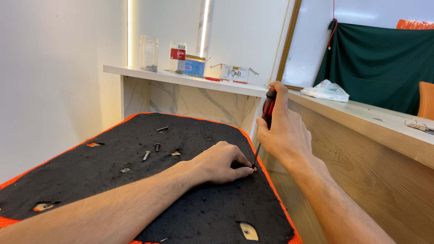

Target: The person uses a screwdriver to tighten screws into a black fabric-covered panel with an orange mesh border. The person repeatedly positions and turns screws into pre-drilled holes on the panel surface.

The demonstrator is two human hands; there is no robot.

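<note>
Black fabric panel (pixel 135 180) with an orange edge lies closest, both hands working at a spot near its right side.

Beyond the panel stand a white marble-faced shelf (pixel 181 81) and a pale wooden desk (pixel 361 117) to its right. On the panel, the left hand (pixel 221 162) rests knuckles up, fingertips pinched around something too small to identify at the screwdriver's tip. The right hand (pixel 282 131) is closed around the red-and-black handle of an upright screwdriver (pixel 264 126), tip touching the panel just beside the left fingertips. Loose bolts (pixel 151 151) lie well apart, left of the hands.
</note>
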